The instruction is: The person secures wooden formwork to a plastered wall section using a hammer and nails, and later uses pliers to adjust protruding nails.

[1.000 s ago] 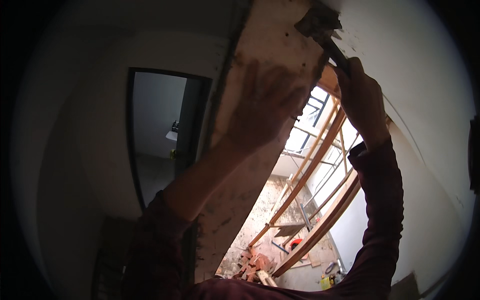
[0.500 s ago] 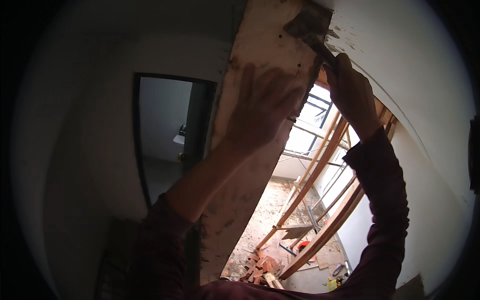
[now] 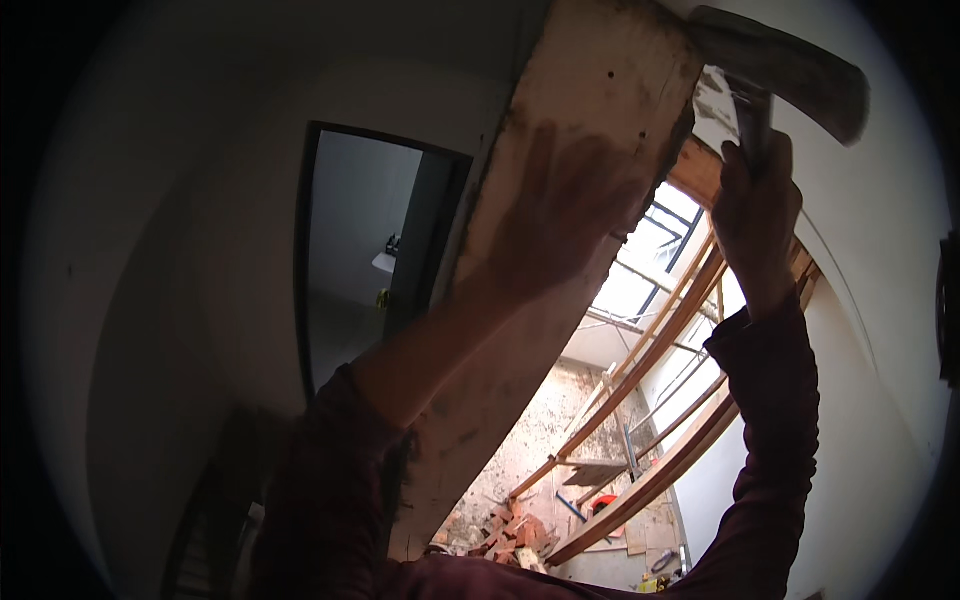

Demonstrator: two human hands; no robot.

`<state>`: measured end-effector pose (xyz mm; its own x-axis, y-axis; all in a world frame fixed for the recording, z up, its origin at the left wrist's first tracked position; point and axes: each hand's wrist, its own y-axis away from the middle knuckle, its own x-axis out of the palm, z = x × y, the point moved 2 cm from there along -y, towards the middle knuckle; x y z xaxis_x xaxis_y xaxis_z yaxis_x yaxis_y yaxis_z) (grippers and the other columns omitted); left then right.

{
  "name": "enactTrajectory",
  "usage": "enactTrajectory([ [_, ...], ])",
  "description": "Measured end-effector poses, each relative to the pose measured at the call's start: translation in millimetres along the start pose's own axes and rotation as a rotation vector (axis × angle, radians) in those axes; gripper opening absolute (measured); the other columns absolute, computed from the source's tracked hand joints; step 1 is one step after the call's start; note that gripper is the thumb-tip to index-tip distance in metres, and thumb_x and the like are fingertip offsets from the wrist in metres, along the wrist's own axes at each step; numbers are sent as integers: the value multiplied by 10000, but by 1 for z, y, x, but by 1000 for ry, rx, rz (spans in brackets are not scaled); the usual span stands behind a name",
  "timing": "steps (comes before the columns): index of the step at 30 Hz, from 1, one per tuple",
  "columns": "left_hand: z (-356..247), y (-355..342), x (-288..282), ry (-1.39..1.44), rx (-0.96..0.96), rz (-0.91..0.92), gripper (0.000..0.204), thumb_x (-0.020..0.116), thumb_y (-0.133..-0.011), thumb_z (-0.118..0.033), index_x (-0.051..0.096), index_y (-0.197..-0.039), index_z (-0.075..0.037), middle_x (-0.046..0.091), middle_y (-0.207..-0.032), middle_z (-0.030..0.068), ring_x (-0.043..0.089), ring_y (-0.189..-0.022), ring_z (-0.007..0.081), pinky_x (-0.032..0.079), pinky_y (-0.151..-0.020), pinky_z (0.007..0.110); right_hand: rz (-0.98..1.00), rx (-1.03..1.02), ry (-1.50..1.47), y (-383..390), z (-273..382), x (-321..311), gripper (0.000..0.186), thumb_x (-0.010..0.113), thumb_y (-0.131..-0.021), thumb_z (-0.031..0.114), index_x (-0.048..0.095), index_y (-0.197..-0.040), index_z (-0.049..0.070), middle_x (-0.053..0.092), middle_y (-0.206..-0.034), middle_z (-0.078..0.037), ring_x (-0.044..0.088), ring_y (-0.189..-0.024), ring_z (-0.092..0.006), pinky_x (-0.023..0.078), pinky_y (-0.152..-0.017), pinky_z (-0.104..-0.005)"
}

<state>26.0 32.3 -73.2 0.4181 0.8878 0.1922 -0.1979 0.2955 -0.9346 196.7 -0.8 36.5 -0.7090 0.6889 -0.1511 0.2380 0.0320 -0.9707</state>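
My left hand (image 3: 570, 210) rests with fingers spread on the pale, stained board (image 3: 600, 60), which runs diagonally from the top centre down toward the bottom. Just beside those fingers, something small, possibly a nail, sticks out from the board's ragged right edge. My right hand (image 3: 755, 200) is closed round the handle of a dark hammer-like tool (image 3: 785, 65), whose wide head is raised at the upper right, by the board's top edge and slightly blurred.
Left is a dark-framed doorway (image 3: 355, 250). Below right, timber beams and poles (image 3: 670, 330) cross an opening above a dirty floor (image 3: 545, 420) holding broken red pieces (image 3: 515, 530) and scattered tools. A bright window (image 3: 650, 255) is beyond; a white wall (image 3: 850, 390) curves along the right.
My right hand has moved right, and the tool's head has swung out from over the board to the upper right. My left hand stays on the board, slightly further right in the picture.
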Motion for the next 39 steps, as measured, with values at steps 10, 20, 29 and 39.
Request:
enactTrajectory([
  [10,9,-12,0,-55,44,63,339,669,-782,-213,583,-1100,-132,521,-1188,43,463,-1199,273,241,-1098,593,233,-214,242,-14,-32,26,179,484,-994,230,432,-1010,60,590,-609,-202,626,-588,-407,470,-488,-442],
  [20,16,3,-35,345,-126,-241,149,522,-939,-146,579,-1052,-67,525,-847,67,496,-796,183,396,-740,347,294,-202,155,-15,-39,35,155,495,-981,201,419,-981,67,602,-696,-223,628,-670,-426,494,-547,-450],
  [29,0,-7,-55,672,-590,-255,171,517,-931,-161,519,-1051,-39,455,-670,-4,435,-590,115,379,-561,290,209,-706,458,-19,-70,39,276,535,-948,65,451,-1210,45,477,-860,-134,637,-630,-258,527,-496,-324],
  [39,23,-45,-51,234,-69,-102,146,575,-890,-157,555,-889,-12,566,-886,161,581,-779,335,474,-730,407,232,-453,371,-16,-56,37,145,523,-953,100,485,-1085,55,495,-849,-124,600,-552,-268,497,-471,-347],
])
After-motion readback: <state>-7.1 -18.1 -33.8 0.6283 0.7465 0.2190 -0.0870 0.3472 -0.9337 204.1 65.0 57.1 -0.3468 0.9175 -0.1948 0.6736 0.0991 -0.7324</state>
